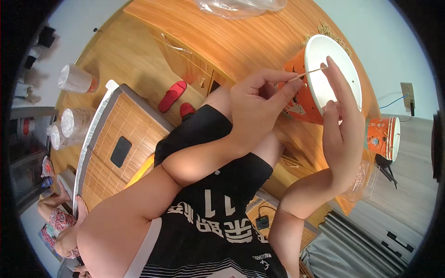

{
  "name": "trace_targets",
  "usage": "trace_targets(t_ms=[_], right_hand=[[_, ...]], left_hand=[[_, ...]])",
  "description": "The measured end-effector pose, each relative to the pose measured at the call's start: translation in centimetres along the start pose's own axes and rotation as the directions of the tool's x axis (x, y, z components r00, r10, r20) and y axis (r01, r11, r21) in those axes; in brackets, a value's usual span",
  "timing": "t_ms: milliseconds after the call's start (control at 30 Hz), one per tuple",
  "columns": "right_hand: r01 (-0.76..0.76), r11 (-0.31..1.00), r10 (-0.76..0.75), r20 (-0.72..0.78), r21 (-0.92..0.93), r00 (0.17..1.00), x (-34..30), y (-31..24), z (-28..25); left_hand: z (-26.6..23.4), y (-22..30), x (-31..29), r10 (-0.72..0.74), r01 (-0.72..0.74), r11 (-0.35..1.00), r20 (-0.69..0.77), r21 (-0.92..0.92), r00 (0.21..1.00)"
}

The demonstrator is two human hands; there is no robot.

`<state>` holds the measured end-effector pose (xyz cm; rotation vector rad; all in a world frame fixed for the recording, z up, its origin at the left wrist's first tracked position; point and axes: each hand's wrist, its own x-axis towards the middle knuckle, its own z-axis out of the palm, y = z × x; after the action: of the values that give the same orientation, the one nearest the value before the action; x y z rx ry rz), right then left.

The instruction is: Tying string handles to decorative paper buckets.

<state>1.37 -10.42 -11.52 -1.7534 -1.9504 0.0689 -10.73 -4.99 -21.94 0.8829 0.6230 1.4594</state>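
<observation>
A thin tan band (pixel 309 72) runs straight between my two hands. My left hand (pixel 259 99) is closed, pinching one end between thumb and forefinger. On my right hand (pixel 343 116) the forefinger points up and the thumb stands apart from it. The band's other end meets the fingertips there; whether it is hooked or pinched, I cannot tell. Just behind both hands a large orange paper bucket (pixel 296 99) with a white rim lies tilted on the wooden table, its white inside facing right. A pile of similar tan strands (pixel 324 31) lies beyond the bucket.
A smaller orange bucket stack (pixel 382 136) and a clear plastic box (pixel 360 183) are at the right. Clear plastic wrapping (pixel 238 7) lies on the far tabletop. Wrapped cup stacks (pixel 76 123) stand at left, near red slippers (pixel 172 96). Another person's legs (pixel 67 222) show lower left.
</observation>
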Motion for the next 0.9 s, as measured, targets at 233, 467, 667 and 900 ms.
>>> trace_targets(t_ms=[233,467,667,900], right_hand=[[-0.203,0.928,0.166,0.142,0.312,0.976,1.3,-1.7,-1.3],[-0.188,0.9,0.082,0.269,0.394,0.96,2.7,0.3,-1.4],[-0.162,0.944,0.105,0.203,0.287,0.974,2.9,-0.1,-1.3],[-0.094,0.96,0.068,0.107,0.263,0.992,3.0,-0.1,-0.7]], left_hand=[[0.2,-0.9,-0.3,-0.081,0.091,0.982,0.068,-0.165,0.994],[-0.5,0.1,0.7,-0.048,0.047,0.999,0.171,0.011,0.984],[-0.9,0.5,1.1,-0.099,0.083,0.993,0.213,0.085,0.972],[-1.4,0.8,1.7,-0.162,0.138,0.984,0.255,0.111,0.953]])
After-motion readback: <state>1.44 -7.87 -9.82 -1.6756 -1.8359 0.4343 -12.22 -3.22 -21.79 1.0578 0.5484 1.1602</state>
